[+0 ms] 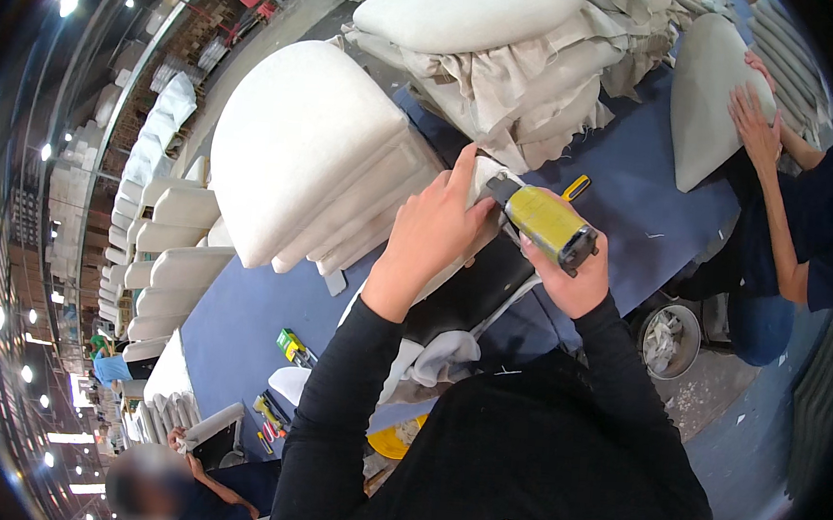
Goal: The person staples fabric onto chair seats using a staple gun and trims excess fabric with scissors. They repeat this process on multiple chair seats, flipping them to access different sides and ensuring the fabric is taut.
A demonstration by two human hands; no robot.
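- While the right hand (577, 281) is wrapped around a yellow and black staple gun (550, 222), the tool's front end points toward the left hand, near the edge of the work.
- The left hand (441, 219) rests at the pale cloth (485, 176), index finger stretched out and thumb pointing toward the staple gun; its other fingers are partly hidden, so I cannot tell whether they grip the cloth.
- Below the hands lies a black panel (476, 292), with the pale cloth along its edge.
- A blue table (232, 317) spreads out under the work.
- A yellow-handled tool (576, 188) lies on the table, just beyond the staple gun.
- Left of the left hand stands a stack of white cushions (304, 148), rounded at one end.
- Farther back, a pale cushion (465, 13) tops a heap of loose cloth (541, 96).
- A green box (290, 345) lies near the left forearm.
- At the right, a co-worker in dark clothes has both hands on a pale, pointed cushion (712, 102); a bucket of scraps (671, 340) stands below the table.
- At the lower left, another person holds a pale piece (214, 423).
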